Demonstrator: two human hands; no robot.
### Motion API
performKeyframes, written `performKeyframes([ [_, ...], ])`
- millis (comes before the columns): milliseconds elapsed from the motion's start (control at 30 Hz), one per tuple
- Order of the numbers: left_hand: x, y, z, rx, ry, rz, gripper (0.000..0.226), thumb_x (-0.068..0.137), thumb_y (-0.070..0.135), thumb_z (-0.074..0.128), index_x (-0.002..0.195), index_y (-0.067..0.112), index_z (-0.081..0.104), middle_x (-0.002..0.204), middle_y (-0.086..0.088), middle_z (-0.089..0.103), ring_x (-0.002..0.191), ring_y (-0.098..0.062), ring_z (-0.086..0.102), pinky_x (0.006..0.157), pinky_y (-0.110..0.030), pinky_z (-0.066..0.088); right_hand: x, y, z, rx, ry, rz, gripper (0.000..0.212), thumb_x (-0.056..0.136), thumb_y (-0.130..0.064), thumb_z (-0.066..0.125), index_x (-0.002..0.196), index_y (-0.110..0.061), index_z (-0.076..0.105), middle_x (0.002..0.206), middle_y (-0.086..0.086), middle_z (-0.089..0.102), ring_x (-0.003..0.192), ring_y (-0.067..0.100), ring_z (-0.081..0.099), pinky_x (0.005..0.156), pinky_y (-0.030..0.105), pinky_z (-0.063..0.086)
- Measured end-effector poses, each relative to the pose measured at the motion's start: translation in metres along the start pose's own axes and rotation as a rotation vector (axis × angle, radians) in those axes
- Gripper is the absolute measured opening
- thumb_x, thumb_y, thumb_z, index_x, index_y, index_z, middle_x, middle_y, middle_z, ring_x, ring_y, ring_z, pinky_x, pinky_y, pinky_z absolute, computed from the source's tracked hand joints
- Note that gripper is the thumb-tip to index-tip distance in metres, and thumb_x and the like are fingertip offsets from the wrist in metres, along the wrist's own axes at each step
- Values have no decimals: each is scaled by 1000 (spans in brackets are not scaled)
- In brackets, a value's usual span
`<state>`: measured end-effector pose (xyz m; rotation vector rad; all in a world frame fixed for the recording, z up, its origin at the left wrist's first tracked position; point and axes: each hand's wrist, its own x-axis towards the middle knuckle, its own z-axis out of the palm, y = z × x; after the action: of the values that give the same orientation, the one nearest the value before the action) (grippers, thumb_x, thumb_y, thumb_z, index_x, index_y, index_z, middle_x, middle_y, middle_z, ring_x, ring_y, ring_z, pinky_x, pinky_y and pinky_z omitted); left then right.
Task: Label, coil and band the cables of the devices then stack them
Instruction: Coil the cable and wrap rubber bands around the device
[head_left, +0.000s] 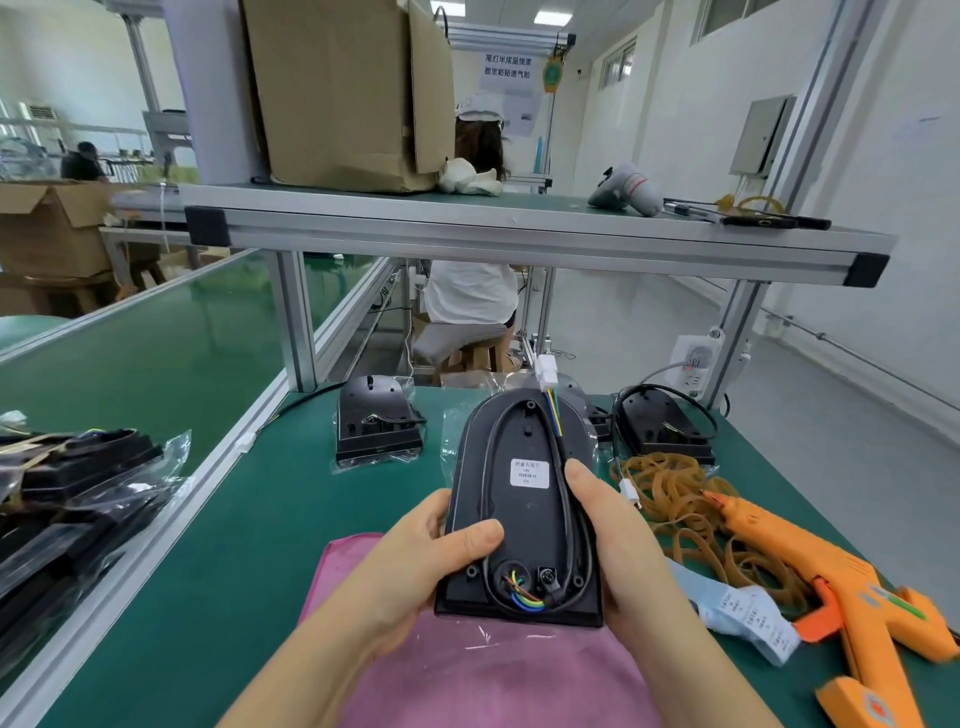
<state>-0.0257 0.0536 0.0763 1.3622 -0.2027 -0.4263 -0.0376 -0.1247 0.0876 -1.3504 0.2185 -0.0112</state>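
Setting: factory line; green worktop (249, 519) under an aluminium shelf (519, 234).

Item in hand: black device (519, 525), back up, held above a pink cloth (493, 675) at the near middle. A white label (529, 472) is stuck on its back. The cable (485, 467) runs in one long loop round the back, with its white plug (548, 371) sticking out past the far end.

Grip, left hand (415, 561): curled round the left edge, thumb flat across the back near the loop.

Grip, right hand (623, 551): curled round the right edge, thumb pressing the cable's right run against the housing.

Step, as judged: label on, coil laid, no band on it yet. The next move calls for one hand to pin the loop while the other fetches a band and stretches it over device and cable.

Near right: heap of rubber bands (670, 488), paper strip of labels (743, 613), orange glue gun (831, 587).

Far: two more devices, one left (376, 421) and one right (665, 421).

Left: bagged units (78, 493) in a pile.
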Motion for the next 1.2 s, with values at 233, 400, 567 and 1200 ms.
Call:
performKeyframes([
  [233, -6, -3, 0, 77, -28, -66, 63, 70, 30, 75, 126, 12, 53, 117, -4, 71, 108, -25, 68, 96, -45, 53, -6, 2, 1, -87, 86, -73, 56, 83, -45, 61, 106, 6, 59, 107, 28, 65, 101, 44, 63, 90, 60, 49],
  [400, -5, 10, -1, 281, 64, -35, 114, 58, 60, 79, 151, 37, 18, 145, 17, 39, 131, -5, 44, 109, -32, 39, -10, 6, -3, -12, 29, -33, 45, 86, -38, 60, 106, 2, 64, 98, 20, 72, 90, 35, 70, 76, 45, 59],
  [567, 6, 26, 9, 1103, 280, 800, 69, 88, 60, 49, 148, 43, 20, 160, 16, 13, 150, -7, 0, 121, -27, 3, -18, 10, 2, -34, 12, -20, 58, 87, -34, 61, 111, 18, 50, 101, 35, 61, 80, 24, 61, 75, 46, 54],
  [1200, 85, 32, 95, 1681, -21, 773, 30, 98, 22, 50, 125, 25, 64, 128, 1, 62, 125, -23, 49, 110, -39, 37, 14, 61, -28, -175, -47, 99, 42, 71, -40, 73, 96, -8, 71, 94, 6, 76, 93, 16, 70, 86, 32, 55],
])
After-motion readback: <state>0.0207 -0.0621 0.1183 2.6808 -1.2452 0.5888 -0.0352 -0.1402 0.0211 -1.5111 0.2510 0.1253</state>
